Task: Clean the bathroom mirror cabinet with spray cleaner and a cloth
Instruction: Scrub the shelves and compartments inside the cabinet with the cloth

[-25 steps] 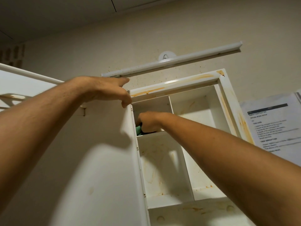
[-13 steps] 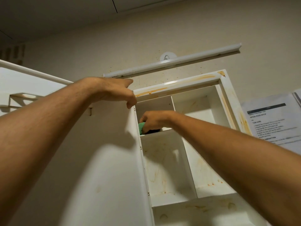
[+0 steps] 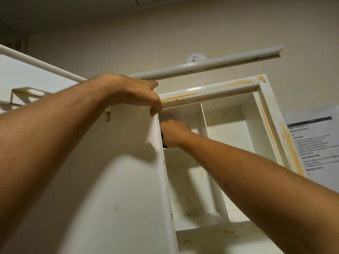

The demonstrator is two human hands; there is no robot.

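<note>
The left hand (image 3: pixel 135 94) is curled over the top edge of the open door (image 3: pixel 110 180). I think it holds the door so it does not swing while the other hand works.

The right hand (image 3: pixel 174 133) is inside the cabinet (image 3: pixel 264 99), in the top left box, right by the hinge side. Its fingers are curled tight. A dark bit of the cloth (image 3: pixel 164 145) peeks out under it, pressed into the near left corner. That looks like rubbing dirt out of the corner.

There are two hands, one cloth, one door and one cabinet. I count four small boxes inside and one wide shelf below them. Orange stains (image 3: pixel 229 84) run along the top and right of the frame, so there is more to wipe. No spray bottle shows.

One long white bar (image 3: pixel 211 64) sits above the cabinet. One paper sheet (image 3: pixel 315 142) hangs on the wall to the right.
</note>
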